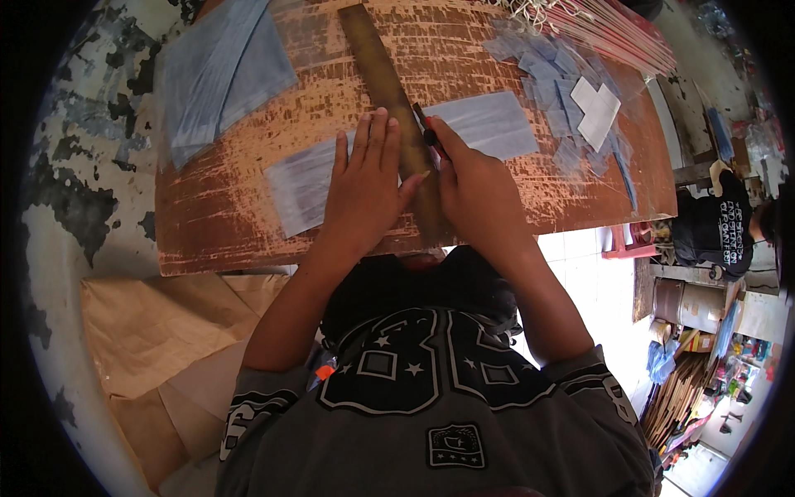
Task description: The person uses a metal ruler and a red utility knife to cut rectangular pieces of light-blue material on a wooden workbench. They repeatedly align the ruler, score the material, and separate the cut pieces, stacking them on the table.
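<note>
Grey shirt point(364, 451) is sitting nearest; I'm seeing L hand point(364, 190) lying flat, thumb on ruler point(377, 62), R hand point(482, 186) gripping cutter point(430, 135). Sheet point(489, 124) is lying under ruler on table point(203, 219), prob. light, soft, slippery; I'm favoring pinning it beside ruler.

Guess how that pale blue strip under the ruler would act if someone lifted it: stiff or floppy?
The strip would probably flop, since it looks thin and film-like. It is likely light for its size, as it shows little thickness against the table. Pushed now, it might buckle, because the ruler lies across it.
</note>
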Action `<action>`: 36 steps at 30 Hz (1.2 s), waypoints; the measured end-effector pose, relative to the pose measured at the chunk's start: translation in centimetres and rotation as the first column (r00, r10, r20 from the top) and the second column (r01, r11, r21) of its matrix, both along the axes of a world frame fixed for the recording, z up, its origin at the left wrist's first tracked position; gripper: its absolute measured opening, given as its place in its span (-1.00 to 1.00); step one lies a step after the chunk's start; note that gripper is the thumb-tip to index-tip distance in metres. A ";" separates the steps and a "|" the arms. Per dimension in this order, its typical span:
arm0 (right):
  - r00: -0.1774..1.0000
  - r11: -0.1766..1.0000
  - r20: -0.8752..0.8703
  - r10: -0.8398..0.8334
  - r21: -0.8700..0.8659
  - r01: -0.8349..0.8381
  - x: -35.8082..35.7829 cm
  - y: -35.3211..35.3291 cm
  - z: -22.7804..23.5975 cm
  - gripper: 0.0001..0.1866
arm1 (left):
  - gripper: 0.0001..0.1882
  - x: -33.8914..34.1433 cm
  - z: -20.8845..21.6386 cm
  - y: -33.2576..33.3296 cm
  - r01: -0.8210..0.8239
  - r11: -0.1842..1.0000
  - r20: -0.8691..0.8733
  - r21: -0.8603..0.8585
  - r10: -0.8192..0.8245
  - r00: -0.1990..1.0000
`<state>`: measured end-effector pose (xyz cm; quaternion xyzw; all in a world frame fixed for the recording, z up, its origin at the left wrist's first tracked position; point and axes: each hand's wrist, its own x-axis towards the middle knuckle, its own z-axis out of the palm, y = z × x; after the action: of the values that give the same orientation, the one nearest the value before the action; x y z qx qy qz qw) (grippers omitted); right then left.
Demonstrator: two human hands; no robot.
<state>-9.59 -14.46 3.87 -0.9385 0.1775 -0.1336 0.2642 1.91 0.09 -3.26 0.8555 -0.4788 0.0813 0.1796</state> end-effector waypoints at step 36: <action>0.970 1.000 0.241 -0.018 -0.015 0.022 1.7 -5.3 -3.2 -0.41 | -0.13 0.1 -0.2 0.0 0.008 1.000 0.017 0.013 -0.009 1.000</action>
<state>-7.87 -19.73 0.67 -0.9158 0.1526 -0.2507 0.2742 2.01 0.14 -3.43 0.8539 -0.4844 0.0848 0.1705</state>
